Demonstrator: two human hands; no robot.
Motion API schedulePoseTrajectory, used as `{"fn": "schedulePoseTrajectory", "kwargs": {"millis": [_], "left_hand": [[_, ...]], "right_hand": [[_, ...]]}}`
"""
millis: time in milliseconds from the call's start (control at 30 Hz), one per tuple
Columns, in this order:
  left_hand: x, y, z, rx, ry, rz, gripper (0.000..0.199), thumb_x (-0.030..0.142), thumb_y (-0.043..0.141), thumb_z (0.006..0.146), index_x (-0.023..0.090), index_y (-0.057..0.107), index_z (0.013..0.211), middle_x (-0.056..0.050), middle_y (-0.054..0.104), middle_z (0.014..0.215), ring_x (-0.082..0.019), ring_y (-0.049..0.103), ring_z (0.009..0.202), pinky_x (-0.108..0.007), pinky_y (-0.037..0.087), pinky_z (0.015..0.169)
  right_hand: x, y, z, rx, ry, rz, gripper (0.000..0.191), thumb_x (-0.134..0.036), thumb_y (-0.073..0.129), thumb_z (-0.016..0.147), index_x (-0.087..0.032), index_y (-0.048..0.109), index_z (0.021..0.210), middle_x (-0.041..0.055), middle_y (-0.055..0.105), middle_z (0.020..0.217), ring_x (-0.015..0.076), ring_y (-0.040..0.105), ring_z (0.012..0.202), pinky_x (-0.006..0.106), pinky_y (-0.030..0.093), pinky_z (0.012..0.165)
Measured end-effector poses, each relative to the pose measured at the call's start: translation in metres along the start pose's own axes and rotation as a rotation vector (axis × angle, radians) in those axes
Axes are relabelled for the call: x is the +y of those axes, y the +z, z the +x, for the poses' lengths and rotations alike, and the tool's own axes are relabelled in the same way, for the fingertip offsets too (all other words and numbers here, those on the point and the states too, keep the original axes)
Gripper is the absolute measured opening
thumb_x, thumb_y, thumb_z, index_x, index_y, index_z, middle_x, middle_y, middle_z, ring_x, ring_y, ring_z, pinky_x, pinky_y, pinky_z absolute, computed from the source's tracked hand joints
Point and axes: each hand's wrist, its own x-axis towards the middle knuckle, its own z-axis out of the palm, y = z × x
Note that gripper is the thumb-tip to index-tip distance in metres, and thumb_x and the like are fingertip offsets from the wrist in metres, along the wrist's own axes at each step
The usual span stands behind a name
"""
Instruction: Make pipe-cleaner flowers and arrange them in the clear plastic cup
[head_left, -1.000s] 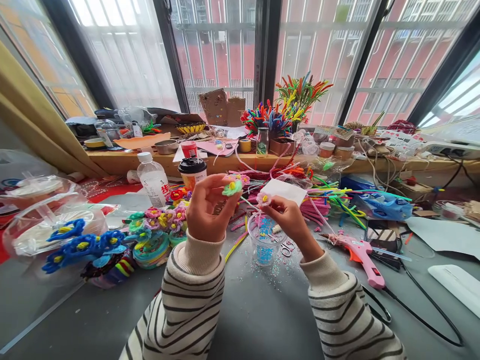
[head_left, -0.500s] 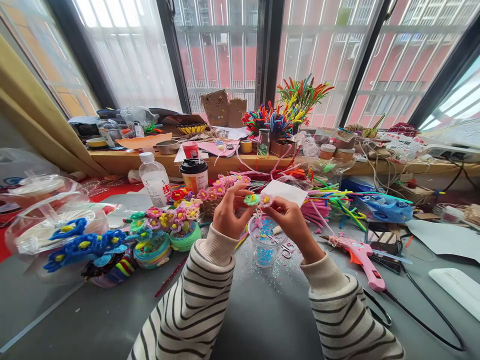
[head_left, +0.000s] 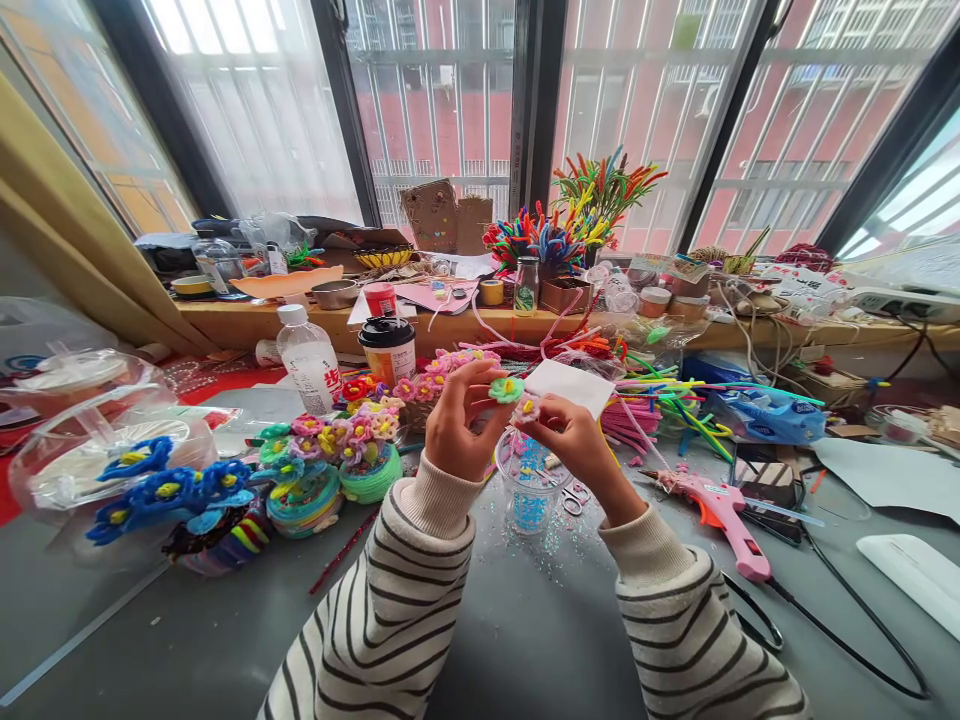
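Observation:
A green flower with a yellow centre (head_left: 507,390) is held at the fingertips of my left hand (head_left: 459,420). Close below and right of it, a pale pink flower (head_left: 526,408) is pinched by my right hand (head_left: 571,440). Both flowers are over a clear plastic cup (head_left: 529,500) with blue print, which stands on the grey table (head_left: 525,610) amid scattered glitter. Small scissors (head_left: 575,498) lie right of the cup. Behind my right hand is a white card (head_left: 571,385).
Decorated pots with fuzzy flowers (head_left: 304,495) stand at the left, near a bottle (head_left: 309,362) and a lidded paper cup (head_left: 388,355). At the right lie a pink glue gun (head_left: 724,515) with its cable and a blue packet (head_left: 772,415). Pipe cleaners (head_left: 634,420) lie behind.
The green flower has moved slightly up and right and now faces the camera more. The pale pink flower has dropped a little, and my hands have drawn slightly closer together.

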Motion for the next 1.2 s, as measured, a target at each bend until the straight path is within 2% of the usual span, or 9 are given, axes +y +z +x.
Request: {"fn": "schedulePoseTrajectory", "kwargs": {"millis": [200, 267, 367, 467, 567, 667, 767, 1000, 1200], "left_hand": [[-0.01, -0.004, 0.002, -0.018, -0.115, -0.099, 0.055, 0.018, 0.072, 0.058, 0.019, 0.044, 0.105, -0.007, 0.06, 0.099, -0.012, 0.065, 0.072, -0.024, 0.055, 0.067], [-0.014, -0.004, 0.002, -0.027, -0.182, -0.122, 0.051, 0.019, 0.071, 0.058, 0.017, 0.045, 0.102, -0.005, 0.062, 0.09, -0.013, 0.066, 0.07, -0.026, 0.054, 0.069], [-0.016, -0.003, 0.002, 0.026, -0.228, -0.126, 0.041, 0.021, 0.069, 0.061, 0.016, 0.049, 0.096, -0.002, 0.064, 0.075, -0.014, 0.066, 0.068, -0.024, 0.053, 0.066], [-0.017, -0.003, 0.002, 0.104, -0.23, -0.073, 0.042, 0.021, 0.07, 0.059, 0.016, 0.051, 0.095, 0.001, 0.063, 0.066, -0.012, 0.064, 0.06, -0.021, 0.052, 0.059], [-0.017, -0.005, 0.004, 0.092, -0.247, -0.023, 0.044, 0.022, 0.071, 0.059, 0.017, 0.049, 0.097, 0.002, 0.063, 0.063, -0.012, 0.063, 0.056, -0.022, 0.051, 0.055], [-0.016, -0.005, 0.004, 0.07, -0.235, 0.032, 0.044, 0.023, 0.07, 0.06, 0.017, 0.047, 0.098, 0.002, 0.064, 0.065, -0.011, 0.062, 0.053, -0.021, 0.05, 0.052], [-0.015, -0.003, 0.003, 0.11, -0.182, 0.092, 0.043, 0.022, 0.068, 0.062, 0.018, 0.047, 0.099, 0.002, 0.064, 0.066, -0.009, 0.06, 0.05, -0.019, 0.048, 0.05], [-0.016, 0.0, 0.002, 0.162, -0.065, 0.156, 0.043, 0.021, 0.066, 0.066, 0.019, 0.045, 0.104, 0.001, 0.064, 0.071, -0.01, 0.062, 0.059, -0.021, 0.049, 0.057], [-0.017, 0.003, 0.002, 0.189, -0.008, 0.193, 0.038, 0.022, 0.064, 0.067, 0.019, 0.046, 0.101, 0.001, 0.062, 0.07, -0.008, 0.059, 0.055, -0.018, 0.045, 0.049]], "right_hand": [[0.004, 0.001, 0.0, -0.002, -0.001, -0.005, 0.024, -0.037, 0.058, 0.074, -0.014, 0.063, 0.073, 0.0002, 0.051, 0.067, 0.0099, 0.043, 0.057, 0.023, 0.034, 0.052], [0.002, 0.001, 0.0, -0.012, -0.001, -0.012, 0.023, -0.036, 0.058, 0.074, -0.014, 0.063, 0.073, 0.0003, 0.051, 0.067, 0.0098, 0.042, 0.056, 0.023, 0.034, 0.052], [-0.001, 0.001, 0.0, -0.011, 0.002, -0.019, 0.022, -0.035, 0.059, 0.073, -0.014, 0.062, 0.069, -0.0002, 0.05, 0.064, 0.0097, 0.042, 0.056, 0.022, 0.034, 0.051], [-0.002, 0.0, 0.0, 0.006, 0.006, -0.009, 0.022, -0.036, 0.06, 0.071, -0.014, 0.062, 0.066, 0.0, 0.051, 0.064, 0.0101, 0.043, 0.056, 0.022, 0.034, 0.051], [0.0, 0.001, 0.0, 0.017, 0.017, 0.016, 0.023, -0.038, 0.061, 0.07, -0.015, 0.062, 0.066, 0.0005, 0.053, 0.064, 0.0105, 0.043, 0.056, 0.023, 0.034, 0.051], [0.003, 0.002, 0.0, 0.016, 0.051, 0.071, 0.024, -0.04, 0.062, 0.069, -0.015, 0.063, 0.066, 0.0008, 0.056, 0.064, 0.0102, 0.043, 0.055, 0.023, 0.034, 0.051], [0.005, 0.003, -0.001, 0.008, 0.079, 0.102, 0.025, -0.04, 0.062, 0.069, -0.015, 0.064, 0.069, 0.0009, 0.058, 0.064, 0.0097, 0.043, 0.053, 0.023, 0.033, 0.05], [0.002, 0.001, -0.001, -0.017, 0.085, 0.034, 0.028, -0.041, 0.058, 0.072, -0.014, 0.063, 0.07, 0.0001, 0.056, 0.06, 0.0097, 0.043, 0.052, 0.022, 0.032, 0.049], [0.001, 0.0, 0.0, -0.02, 0.067, 0.014, 0.026, -0.039, 0.058, 0.072, -0.013, 0.063, 0.072, 0.0019, 0.06, 0.063, 0.0114, 0.048, 0.056, 0.023, 0.036, 0.052]]}}
